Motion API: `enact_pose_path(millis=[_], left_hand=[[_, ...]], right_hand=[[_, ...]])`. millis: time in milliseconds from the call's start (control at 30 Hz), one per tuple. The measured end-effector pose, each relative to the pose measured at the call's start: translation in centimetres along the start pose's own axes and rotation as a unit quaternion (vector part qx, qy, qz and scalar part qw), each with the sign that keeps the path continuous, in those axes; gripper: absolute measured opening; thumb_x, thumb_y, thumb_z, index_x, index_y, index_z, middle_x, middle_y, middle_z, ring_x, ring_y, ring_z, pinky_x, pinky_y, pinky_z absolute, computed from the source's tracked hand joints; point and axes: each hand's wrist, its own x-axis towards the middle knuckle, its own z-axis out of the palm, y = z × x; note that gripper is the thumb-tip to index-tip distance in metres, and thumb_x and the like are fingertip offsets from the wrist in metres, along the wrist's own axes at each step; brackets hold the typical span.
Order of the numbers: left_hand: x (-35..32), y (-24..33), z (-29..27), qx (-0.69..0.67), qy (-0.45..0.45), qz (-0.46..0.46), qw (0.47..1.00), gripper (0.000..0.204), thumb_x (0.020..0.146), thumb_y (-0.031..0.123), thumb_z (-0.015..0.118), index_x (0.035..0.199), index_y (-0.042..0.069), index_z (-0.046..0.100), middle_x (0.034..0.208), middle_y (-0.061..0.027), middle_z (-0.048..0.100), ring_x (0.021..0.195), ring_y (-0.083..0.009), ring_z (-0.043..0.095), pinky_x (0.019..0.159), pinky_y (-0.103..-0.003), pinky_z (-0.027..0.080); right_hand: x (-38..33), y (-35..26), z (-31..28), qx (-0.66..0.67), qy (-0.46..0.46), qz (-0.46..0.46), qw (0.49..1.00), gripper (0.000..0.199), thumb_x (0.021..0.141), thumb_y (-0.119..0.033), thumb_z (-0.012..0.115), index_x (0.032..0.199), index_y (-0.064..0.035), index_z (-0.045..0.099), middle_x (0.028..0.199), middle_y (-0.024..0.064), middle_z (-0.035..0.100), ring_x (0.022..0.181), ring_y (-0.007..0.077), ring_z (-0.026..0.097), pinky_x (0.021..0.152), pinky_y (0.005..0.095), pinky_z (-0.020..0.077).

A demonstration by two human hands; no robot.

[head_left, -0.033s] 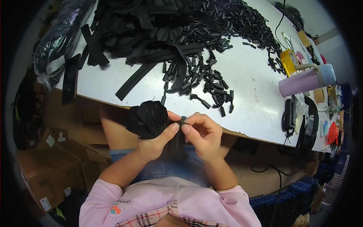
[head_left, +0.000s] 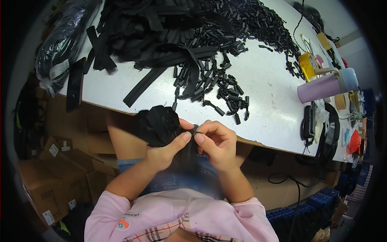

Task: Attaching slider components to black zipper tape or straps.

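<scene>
My left hand point(head_left: 169, 147) is closed around a folded bundle of black fabric strips point(head_left: 157, 126) that look like zippers, held above my lap in front of the table edge. Its thumb and forefinger pinch the bundle's end. Close beside it, my right hand point(head_left: 217, 142) pinches a small dark piece point(head_left: 196, 128), perhaps a zipper slider, at that end. The fingers hide most of it. On the table beyond lie a heap of black zipper strips point(head_left: 153, 30) and many loose black zipper pulls point(head_left: 231, 97), some in a larger pile point(head_left: 258, 20) at the back.
At the right of the white table point(head_left: 266, 109) lies a lilac bottle point(head_left: 318, 88), near a yellow tape roll point(head_left: 307, 65) and a black pouch-like item point(head_left: 309, 123). A dark flat object point(head_left: 75, 84) overhangs the left edge. Cardboard boxes point(head_left: 60, 177) stand below left.
The bundle in my left hand has shifted up very slightly. Otherwise the hands keep their place.
</scene>
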Motion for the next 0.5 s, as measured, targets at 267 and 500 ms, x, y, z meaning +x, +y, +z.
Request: enact_pose_path(millis=[267,500], left_hand=[[0.1,-0.3,-0.9,-0.026,-0.052,-0.052,0.997,0.019,0.078,0.004,0.054,0.097,-0.002,0.052,0.087,-0.0067,0.056,0.08,-0.0114,0.053,0.073,-0.025,0.044],[0.1,0.0,-0.7,-0.02,-0.034,-0.051,0.998,0.018,0.079,0.004,0.054,0.096,-0.002,0.053,0.088,-0.0064,0.056,0.081,-0.0108,0.053,0.073,-0.025,0.044]], right_hand=[[0.9,-1.1,-1.2,0.125,-0.09,0.199,0.968,0.008,0.073,-0.002,0.059,0.072,0.001,0.051,0.065,0.0033,0.051,0.045,0.0049,0.041,0.039,0.0175,0.0315],[0.8,-1.1,-0.8,0.126,-0.061,0.176,0.974,0.007,0.075,-0.003,0.058,0.075,0.0004,0.052,0.062,0.0003,0.05,0.045,0.0022,0.039,0.039,0.0153,0.0303]])
